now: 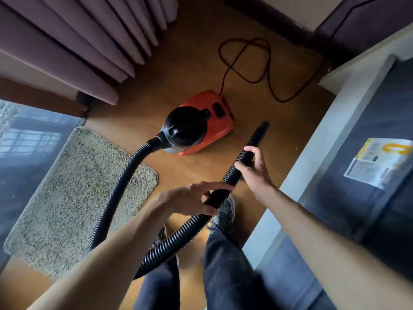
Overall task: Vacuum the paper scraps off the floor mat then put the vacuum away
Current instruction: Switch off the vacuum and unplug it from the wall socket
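An orange and black canister vacuum (199, 124) stands on the wooden floor ahead of me. Its black ribbed hose (116, 198) loops from the canister's front down past my legs and back up to my hands. My right hand (254, 168) grips the hose just below the black nozzle (259, 133), which points up and away. My left hand (192, 198) holds the hose lower down, fingers curled round it. The shaggy beige floor mat (73, 193) lies to the left; I see no paper scraps on it.
The vacuum's dark power cord (248, 63) lies in loops on the floor behind the canister. Purple curtains (78, 41) hang at the upper left. A white-edged bed with dark bedding (366, 198) and a printed sheet (380, 162) runs along the right. My feet and jeans are below.
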Demonstrator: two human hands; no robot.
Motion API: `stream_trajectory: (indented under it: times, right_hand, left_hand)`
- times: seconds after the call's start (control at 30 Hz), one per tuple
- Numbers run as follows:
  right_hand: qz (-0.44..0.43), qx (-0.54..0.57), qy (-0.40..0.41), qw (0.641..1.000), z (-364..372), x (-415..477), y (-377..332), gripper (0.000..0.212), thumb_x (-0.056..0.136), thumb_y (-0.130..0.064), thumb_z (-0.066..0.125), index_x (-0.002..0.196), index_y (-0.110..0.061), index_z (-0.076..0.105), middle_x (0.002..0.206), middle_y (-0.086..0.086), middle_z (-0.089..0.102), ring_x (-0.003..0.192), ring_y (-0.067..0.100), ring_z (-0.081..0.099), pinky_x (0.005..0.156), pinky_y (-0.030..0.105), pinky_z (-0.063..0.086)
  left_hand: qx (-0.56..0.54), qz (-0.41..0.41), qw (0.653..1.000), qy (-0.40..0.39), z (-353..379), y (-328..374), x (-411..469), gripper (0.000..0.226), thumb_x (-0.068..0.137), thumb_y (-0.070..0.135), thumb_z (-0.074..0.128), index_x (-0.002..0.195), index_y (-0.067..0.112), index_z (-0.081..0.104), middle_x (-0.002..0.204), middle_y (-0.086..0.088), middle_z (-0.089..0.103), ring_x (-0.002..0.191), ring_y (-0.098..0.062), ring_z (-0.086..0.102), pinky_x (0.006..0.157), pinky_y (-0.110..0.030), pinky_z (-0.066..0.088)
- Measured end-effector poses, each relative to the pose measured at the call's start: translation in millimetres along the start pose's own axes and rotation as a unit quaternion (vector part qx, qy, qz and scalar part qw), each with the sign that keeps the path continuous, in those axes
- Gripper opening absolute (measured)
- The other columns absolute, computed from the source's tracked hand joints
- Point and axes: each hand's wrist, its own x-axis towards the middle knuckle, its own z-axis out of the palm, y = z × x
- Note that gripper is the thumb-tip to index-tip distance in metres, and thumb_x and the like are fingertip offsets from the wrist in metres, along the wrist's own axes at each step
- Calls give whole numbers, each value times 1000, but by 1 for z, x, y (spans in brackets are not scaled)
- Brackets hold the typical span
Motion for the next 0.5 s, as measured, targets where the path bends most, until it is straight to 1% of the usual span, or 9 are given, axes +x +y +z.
stream_trajectory:
  times: [0.03, 0.07, 0.13, 0.17, 0.27, 0.33, 0.37, 0.4, 0.5]
  right_hand:
    - [6, -1, 0, 1000, -1, 2, 0, 45, 85, -8, 66, 122, -27, 50, 115, 2, 53, 104, 25, 59, 88, 39, 55]
    - [10, -1, -2, 1000, -2, 4, 1, 47, 84, -9, 68, 123, -27, 49, 116, 3, 53, 102, 24, 59, 86, 36, 53]
    - [19, 3, -4, 1000, -3, 8, 3, 49, 84, -9, 70, 125, -26, 48, 115, 2, 53, 101, 22, 59, 85, 33, 52]
    - [25, 5, -4, 1000, -3, 10, 4, 49, 84, -9, 70, 125, -26, 48, 115, 3, 53, 101, 22, 59, 86, 34, 52]
    - [46, 15, -2, 999, 0, 17, 6, 50, 84, -8, 69, 126, -25, 48, 115, 4, 53, 101, 24, 60, 88, 38, 54]
    - [59, 10, -3, 998, 2, 23, 8, 50, 85, -9, 69, 126, -27, 47, 113, 3, 54, 102, 24, 61, 90, 40, 55]
    - [67, 5, -3, 998, 5, 26, 10, 50, 84, -10, 69, 126, -28, 47, 111, 2, 55, 102, 25, 61, 90, 41, 55]
    - [74, -1, -5, 997, 7, 31, 11, 50, 84, -11, 69, 125, -30, 47, 109, 0, 55, 102, 25, 61, 90, 43, 55]
    - [93, -14, -10, 995, 15, 43, 14, 50, 84, -13, 68, 125, -32, 46, 106, 1, 57, 95, 22, 62, 87, 44, 57]
  left_hand:
    - [-5, -12, 1000, -20, -4, 3, 3, 72, 89, 27, 73, 136, 67, 36, 132, 7, 54, 99, -12, 67, 76, -28, 60]
    - [-11, -22, 999, -38, -7, 5, 7, 71, 90, 27, 72, 136, 68, 36, 127, 6, 54, 92, -16, 70, 69, -29, 61]
    - [-19, -27, 998, -56, -14, 8, 14, 71, 90, 24, 72, 135, 66, 38, 125, 4, 58, 85, -20, 73, 69, -36, 63]
    - [-22, -24, 998, -60, -16, 8, 17, 71, 91, 21, 72, 137, 63, 39, 125, 3, 60, 79, -15, 72, 66, -33, 62]
    - [-12, -23, 997, -69, -22, 6, 26, 70, 92, 17, 69, 142, 53, 38, 126, 8, 58, 64, 9, 61, 53, -11, 49]
    - [0, -26, 997, -73, -25, 4, 30, 69, 93, 18, 68, 144, 52, 37, 122, 12, 55, 65, 16, 57, 51, -3, 41]
    - [1, -27, 997, -75, -27, 2, 32, 69, 93, 19, 68, 144, 51, 37, 121, 13, 54, 66, 17, 57, 52, -2, 42]
    - [-3, -29, 997, -78, -29, 0, 34, 68, 93, 19, 69, 144, 51, 37, 120, 12, 53, 66, 15, 57, 54, -5, 46]
    - [-22, -43, 994, -94, -35, -6, 44, 69, 92, 19, 70, 142, 53, 38, 121, 3, 57, 72, 0, 63, 64, -30, 62]
